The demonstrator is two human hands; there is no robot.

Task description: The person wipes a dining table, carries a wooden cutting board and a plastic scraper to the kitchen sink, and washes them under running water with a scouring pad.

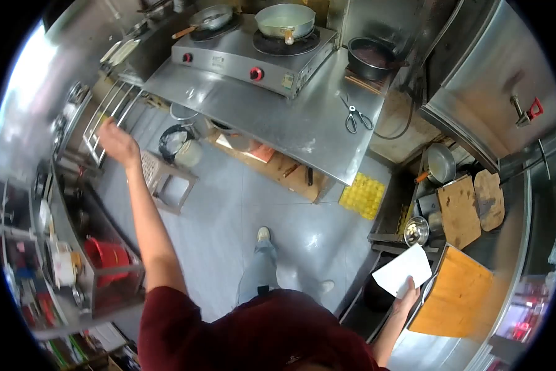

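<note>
My left hand (118, 143) is stretched out at the upper left, near a metal wire rack (98, 139). Its fingers are too small and blurred to make out, and so is anything in them. At the lower right my right hand (406, 297) grips a flat white sheet-like object (403, 271) by its lower edge, with the thumb on top. The white object is beside an orange-brown board (454, 294) and just below a metal bowl (416, 230) with pale pieces in it.
A steel counter (253, 105) carries a two-burner stove (228, 59) with pans, a dark pot (370, 59) and scissors (355, 117). Below are a stool (166, 179), buckets and a yellow tray (362, 195). A red bucket (107, 260) stands at left, cutting boards (458, 213) at right.
</note>
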